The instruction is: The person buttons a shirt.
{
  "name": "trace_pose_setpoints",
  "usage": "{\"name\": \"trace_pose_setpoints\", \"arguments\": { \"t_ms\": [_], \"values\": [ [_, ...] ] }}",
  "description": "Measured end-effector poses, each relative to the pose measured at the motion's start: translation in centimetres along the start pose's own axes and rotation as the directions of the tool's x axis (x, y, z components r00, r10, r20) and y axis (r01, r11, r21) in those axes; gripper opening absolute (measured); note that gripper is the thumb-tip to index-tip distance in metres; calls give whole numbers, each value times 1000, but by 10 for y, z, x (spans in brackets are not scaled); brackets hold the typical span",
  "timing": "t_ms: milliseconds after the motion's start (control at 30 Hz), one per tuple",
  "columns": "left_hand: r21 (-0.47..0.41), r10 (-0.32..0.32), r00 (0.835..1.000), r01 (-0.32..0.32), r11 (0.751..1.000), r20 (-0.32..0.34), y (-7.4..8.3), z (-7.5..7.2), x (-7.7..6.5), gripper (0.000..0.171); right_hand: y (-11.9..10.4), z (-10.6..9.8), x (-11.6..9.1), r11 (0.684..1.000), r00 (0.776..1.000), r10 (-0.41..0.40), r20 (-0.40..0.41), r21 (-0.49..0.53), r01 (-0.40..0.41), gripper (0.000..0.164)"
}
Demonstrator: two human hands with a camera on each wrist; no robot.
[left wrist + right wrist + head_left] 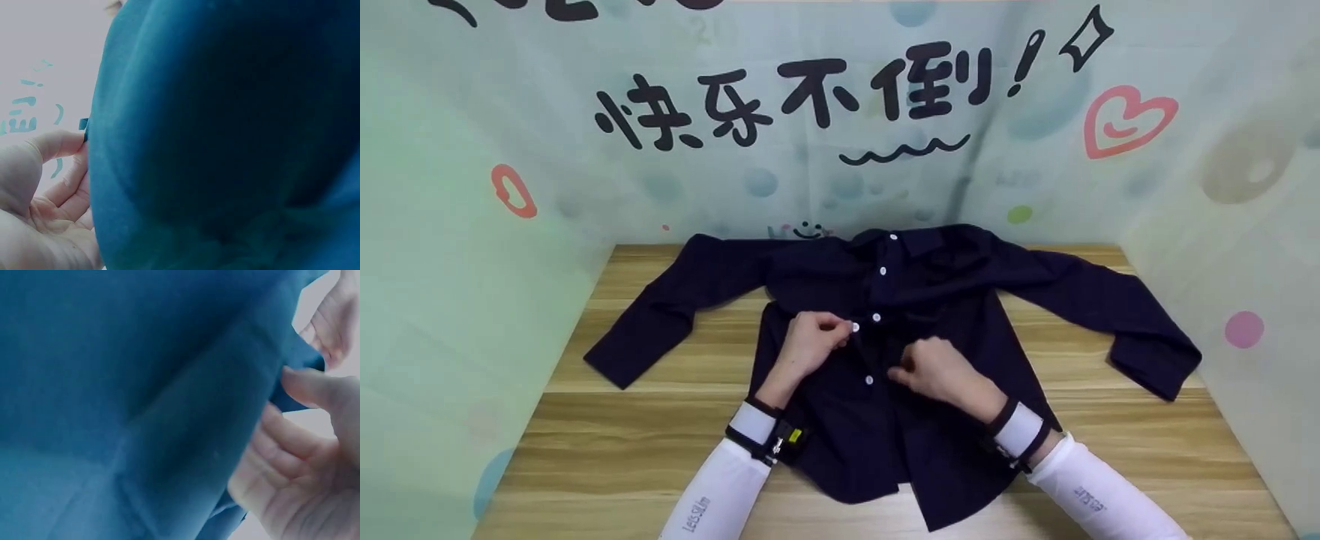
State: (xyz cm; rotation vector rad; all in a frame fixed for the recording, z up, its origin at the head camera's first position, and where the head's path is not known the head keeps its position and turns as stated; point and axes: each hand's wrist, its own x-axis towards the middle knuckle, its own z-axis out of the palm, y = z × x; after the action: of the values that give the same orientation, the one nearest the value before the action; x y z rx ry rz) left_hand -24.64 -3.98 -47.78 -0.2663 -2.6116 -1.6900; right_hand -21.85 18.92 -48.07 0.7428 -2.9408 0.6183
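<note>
A dark navy long-sleeved shirt lies front up, its sleeves spread to both sides and its lower front parted. White buttons run down its middle, among them a button below the hands. My left hand pinches the front edge between thumb and forefinger, right beside a raised button. In the left wrist view, the thumb and forefinger meet at the cloth's edge. Across the opening, my right hand holds the other front edge; the right wrist view shows its thumb and curled fingers at the fabric.
The shirt is spread on a wood-grain table. Behind it and at both sides hang pale printed cloth walls with black lettering and coloured shapes. Both wrists wear strapped cameras, the left one close above the shirt.
</note>
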Motion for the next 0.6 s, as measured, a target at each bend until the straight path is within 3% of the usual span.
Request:
{"name": "trace_pose_setpoints", "arguments": {
  "t_ms": [100, 300, 467, 600],
  "values": [
    [-3, -6, 1000, 6, 1000, -2, 0, 0, 0, 15, -11, 5, -1, 995, 998, 18, 66, -103, -11, 43],
    [16, 26, 1000, -25, 1000, -14, 1, -1, 0, 16, -25, 14, 0, 971, 998, -17, 64, -237, 32, 31],
    [9, 17, 1000, -17, 1000, -9, 1, -1, 0, 16, -20, 16, -1, 967, 998, -52, 37, -249, 59, 26],
    [12, -4, 1000, 4, 1000, -5, 0, -2, -1, 15, -4, 2, -8, 979, 998, -40, 53, -200, 49, 29]
  ]
}}
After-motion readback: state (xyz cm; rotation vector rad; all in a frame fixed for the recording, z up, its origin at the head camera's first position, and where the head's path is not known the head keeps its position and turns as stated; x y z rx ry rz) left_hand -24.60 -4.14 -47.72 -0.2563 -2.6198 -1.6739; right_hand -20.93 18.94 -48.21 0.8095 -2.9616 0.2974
